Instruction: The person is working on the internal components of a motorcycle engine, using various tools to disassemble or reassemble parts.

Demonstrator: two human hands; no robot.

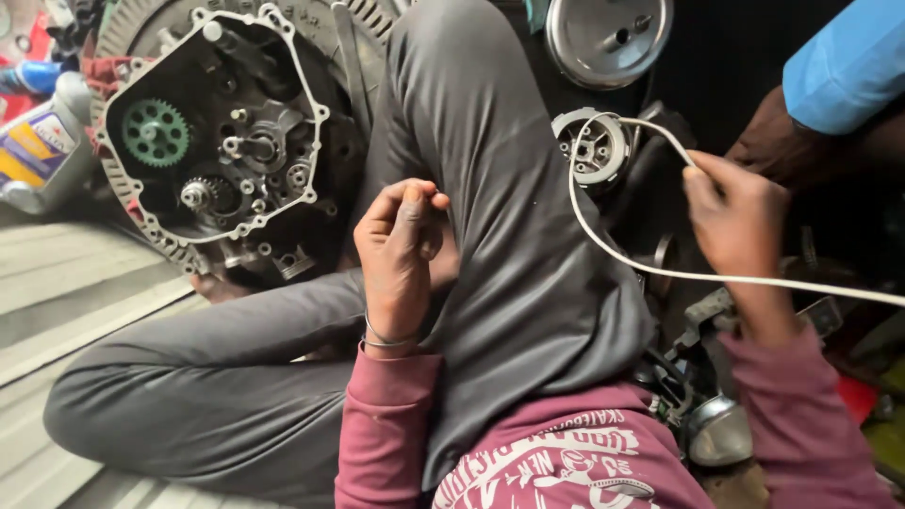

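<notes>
So the person is sitting cross-legged on the floor in grey trousers (236, 377) and a maroon sweatshirt (556, 452), looking down at their own lap. The right hand (735, 212) is out to the side, fingers closed in a pinch on a white cable (603, 247). The cable loops up from that hand, curves over a small round metal part (592, 146) with a toothed inside, swings down in a big arc and runs off to the right edge of the frame.

The left hand (401, 245) hovers over the raised knee with the fingers curled in, thumb and fingertips pressed together. Can't tell if there's anything tiny pinched in there, looks empty to me. There's a thin metal bangle (386, 339) on that wrist.

Off to the left sits an open engine case (212, 141) with the cover off, a green gear (156, 132) and some smaller steel gears showing inside. A plastic oil bottle (42, 141) lies just beside it at the left edge. A shiny round metal cover (608, 38) sits at the top, and another person's arm in a blue sleeve (848, 61) pokes in at the top right, well apart from the cable hand
</notes>
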